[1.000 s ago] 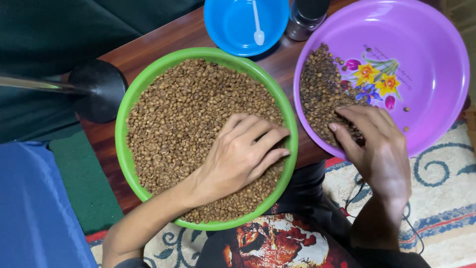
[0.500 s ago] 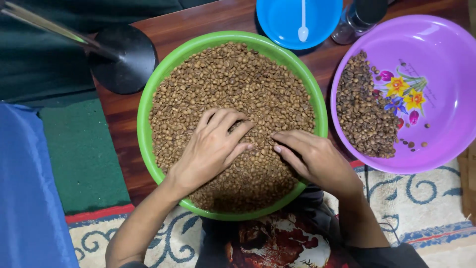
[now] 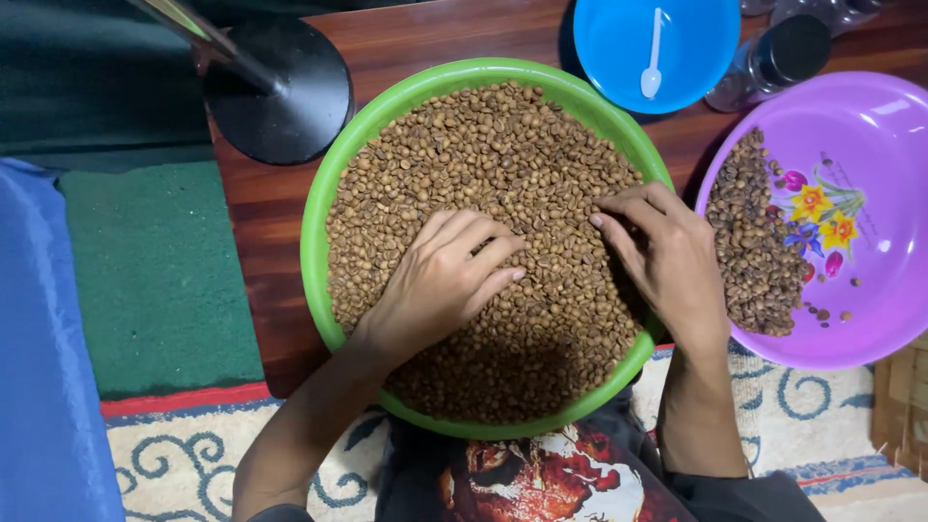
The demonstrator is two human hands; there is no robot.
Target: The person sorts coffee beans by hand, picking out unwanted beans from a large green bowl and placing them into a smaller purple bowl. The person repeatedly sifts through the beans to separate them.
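Note:
A green bowl (image 3: 333, 184) full of brown beans (image 3: 483, 155) rests on a wooden table (image 3: 266, 208). My left hand (image 3: 440, 280) lies flat on the beans near the bowl's middle, fingers spread and pointing right. My right hand (image 3: 667, 256) rests on the beans at the bowl's right side, fingers curled and pointing left. Neither hand visibly grips anything. To the right, a purple basin (image 3: 884, 126) with a flower print holds a smaller pile of beans (image 3: 754, 242).
A blue bowl (image 3: 619, 43) with a white spoon (image 3: 652, 58) sits at the back. A dark-capped bottle (image 3: 778, 58) stands beside it. A black round stand base (image 3: 280, 87) is at the back left. A patterned rug (image 3: 174, 454) lies below, green mat (image 3: 155, 271) left.
My right hand has left the purple basin's beans and come over to the green bowl's right side. The view has shifted so the bowls sit further right. My left hand stays on the beans.

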